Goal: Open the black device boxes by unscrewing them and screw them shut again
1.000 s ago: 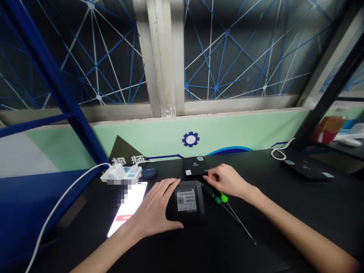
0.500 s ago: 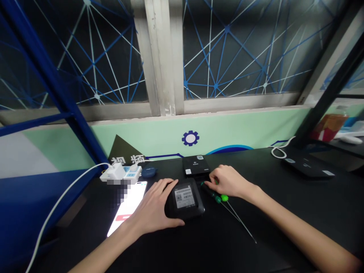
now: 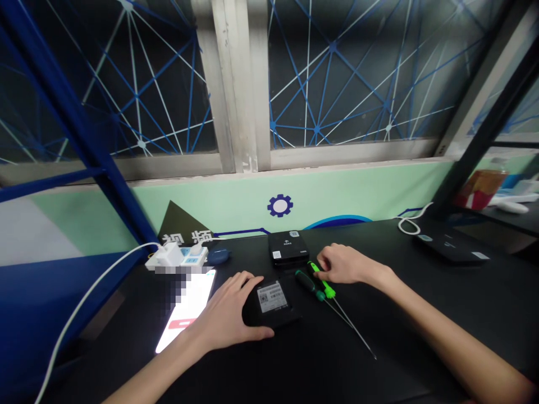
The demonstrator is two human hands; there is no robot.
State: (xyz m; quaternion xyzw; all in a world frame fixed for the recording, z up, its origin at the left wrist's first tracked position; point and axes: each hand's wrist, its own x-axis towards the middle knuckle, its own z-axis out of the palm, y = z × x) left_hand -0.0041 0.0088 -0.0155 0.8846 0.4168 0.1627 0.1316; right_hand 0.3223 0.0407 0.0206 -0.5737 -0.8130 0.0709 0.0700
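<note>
My left hand (image 3: 229, 306) spans the left side of a black box (image 3: 290, 314) with a white printed label, thumb along its near edge and fingers at its far edge. The box lies on the dark table. To its right rest two screwdrivers, one with a dark green handle (image 3: 306, 282) and one with a light green handle (image 3: 322, 280); their thin shafts point toward me and to the right. My right hand (image 3: 343, 264) is curled closed beside the light green handle, its fingertips right against it. I see nothing held in it.
A second black box (image 3: 288, 247) stands behind, near the wall. On the left lie a lit phone (image 3: 189, 311), a white power strip (image 3: 179, 257) with a cable, and a small dark blue case (image 3: 219, 256). A flat black device (image 3: 450, 244) sits at the right.
My right hand has shifted right, off the dark green screwdriver, so both handles show more fully. The labelled box looks flatter and less shiny. My left hand stays around it.
</note>
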